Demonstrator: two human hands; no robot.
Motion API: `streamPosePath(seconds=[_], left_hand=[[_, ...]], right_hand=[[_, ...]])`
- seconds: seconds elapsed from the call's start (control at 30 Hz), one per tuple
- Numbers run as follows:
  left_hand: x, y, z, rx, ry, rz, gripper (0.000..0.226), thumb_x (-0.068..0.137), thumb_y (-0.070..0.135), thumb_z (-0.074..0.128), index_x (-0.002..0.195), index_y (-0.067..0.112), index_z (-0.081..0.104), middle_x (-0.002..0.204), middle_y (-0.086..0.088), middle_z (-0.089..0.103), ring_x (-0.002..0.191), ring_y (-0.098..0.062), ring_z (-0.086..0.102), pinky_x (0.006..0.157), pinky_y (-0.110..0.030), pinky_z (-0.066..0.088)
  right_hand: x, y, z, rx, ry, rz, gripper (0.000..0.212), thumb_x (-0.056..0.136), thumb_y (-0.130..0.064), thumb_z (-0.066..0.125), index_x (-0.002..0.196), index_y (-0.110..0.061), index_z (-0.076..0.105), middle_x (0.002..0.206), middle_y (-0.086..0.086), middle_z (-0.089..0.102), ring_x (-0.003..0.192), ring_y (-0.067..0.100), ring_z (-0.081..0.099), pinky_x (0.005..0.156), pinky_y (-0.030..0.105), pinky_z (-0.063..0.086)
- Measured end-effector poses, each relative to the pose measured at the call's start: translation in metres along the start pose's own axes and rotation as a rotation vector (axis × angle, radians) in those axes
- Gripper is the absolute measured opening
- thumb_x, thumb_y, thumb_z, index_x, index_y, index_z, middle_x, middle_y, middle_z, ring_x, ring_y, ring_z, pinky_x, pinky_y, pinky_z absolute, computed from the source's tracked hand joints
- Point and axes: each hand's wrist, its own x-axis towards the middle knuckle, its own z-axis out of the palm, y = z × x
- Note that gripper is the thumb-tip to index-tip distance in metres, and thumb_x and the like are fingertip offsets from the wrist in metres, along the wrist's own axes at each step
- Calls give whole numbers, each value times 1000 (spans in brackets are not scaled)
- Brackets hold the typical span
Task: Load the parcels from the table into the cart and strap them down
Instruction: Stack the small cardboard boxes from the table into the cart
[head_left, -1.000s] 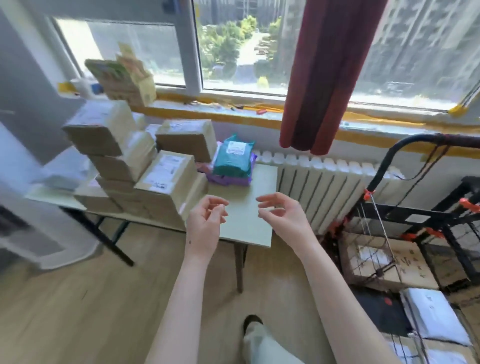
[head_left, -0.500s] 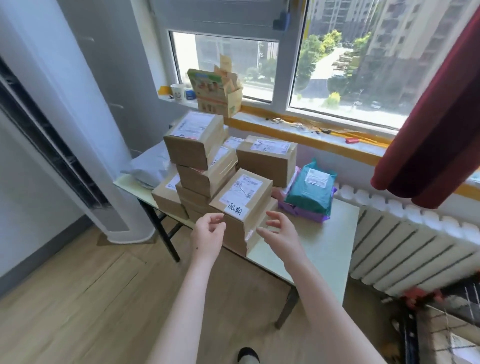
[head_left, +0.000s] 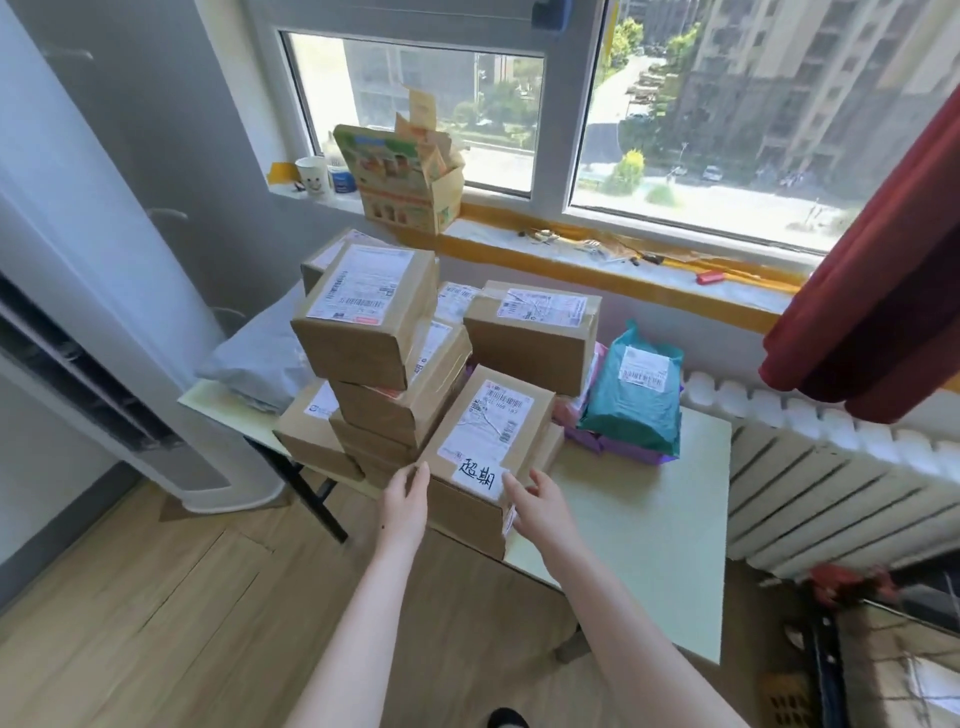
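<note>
Two hands are at work: the left hand (head_left: 408, 500) lies with nearly straight fingers flat against the near left corner of the labelled box (head_left: 487, 431), and the right hand (head_left: 537, 506) spreads its fingers over the near right corner. Neither has curled round it, so the box is touched, not yet clasped or lifted. Between the two hands this box rests label up on a second box (head_left: 465, 519) at the near edge of the table (head_left: 649, 519). Its long axis runs straight away from the hands toward the window, leaning slightly right, and the short end with the handwritten strip faces the wrists. I count at least eight brown cardboard boxes in all. A stack (head_left: 363, 317) of three rises just beyond the left hand, and one more box (head_left: 535, 332) sits directly beyond the held one. There are four soft mailers: a teal one (head_left: 636, 400) on a purple one (head_left: 623, 451) beyond the right hand, a pink one (head_left: 570, 410) beside them, and a grey one (head_left: 260, 358) far out past the left hand. The cart (head_left: 825, 665) shows only as a sliver well off to the right of the right hand. Half a second ago both hands hung short of the box with fingers loosely bent; now they have reached it and flattened onto its corners.
</note>
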Motion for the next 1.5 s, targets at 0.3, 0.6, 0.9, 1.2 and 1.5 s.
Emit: streamPosePath(seconds=[0.3,0.6,0.9,1.2,1.5], left_hand=[[-8,-2,4,-155,-71,-4,33,97,25,54,123,7,63,122,2,62,110,-8,52,94,-22,36],[-34,9,12,-353,-235,17,39,80,48,64,103,17,70,113,10,63,111,-3,55,92,-18,36],[-54,-4,23,-319,-528,-35,41,59,51,80,89,25,71,87,6,64,80,-11,56,88,-30,44],[-104,-6,56,-8,-1035,19,111,42,52,74,143,28,34,124,1,55,104,-7,60,81,-23,47],[-193,-12,154,57,-1110,-60,124,45,44,78,152,28,17,117,2,59,83,-12,68,102,-45,46]], right_hand=[[-5,11,-3,6,81,-55,39,86,-48,58,119,-26,58,118,10,65,100,19,63,86,31,45],[-60,13,-29,319,218,-74,30,91,-20,65,120,-26,60,115,-6,69,106,14,65,99,42,49],[-136,33,-46,350,427,-127,27,88,-18,68,108,-36,63,110,-9,72,103,7,67,92,37,54],[-188,66,-100,374,484,-80,54,85,-43,69,134,-42,47,118,-7,68,112,19,61,93,42,45],[-219,116,-174,914,695,-129,81,75,-30,80,142,-18,36,123,10,65,101,29,64,76,39,51]])
